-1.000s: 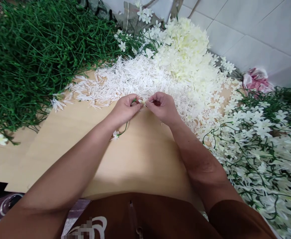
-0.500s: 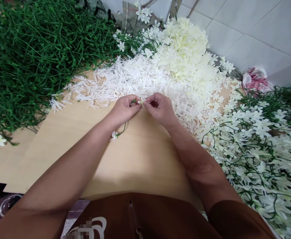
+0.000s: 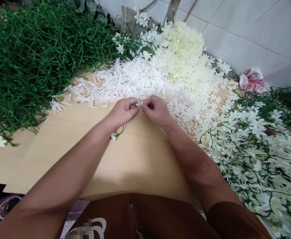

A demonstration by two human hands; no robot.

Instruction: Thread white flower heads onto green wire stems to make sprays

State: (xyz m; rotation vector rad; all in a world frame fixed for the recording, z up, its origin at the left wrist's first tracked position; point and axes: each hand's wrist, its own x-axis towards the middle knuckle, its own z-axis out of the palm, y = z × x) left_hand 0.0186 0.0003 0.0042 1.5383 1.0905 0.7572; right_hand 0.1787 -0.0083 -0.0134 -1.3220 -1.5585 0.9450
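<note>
Right hand [image 3: 157, 111] nearer left [image 3: 123, 113], petals [image 3: 139, 105] slender

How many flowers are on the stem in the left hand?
2: one flower at the free end of the stem, another flower between left hand and right hand; more may hide.

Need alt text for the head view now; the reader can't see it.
The left hand pinches a green stem and the right hand a small white flower at its tip, above a tan board. Green stems lie heaped at left, white strands and pale petals ahead, white-flowered sprays at right.
</note>
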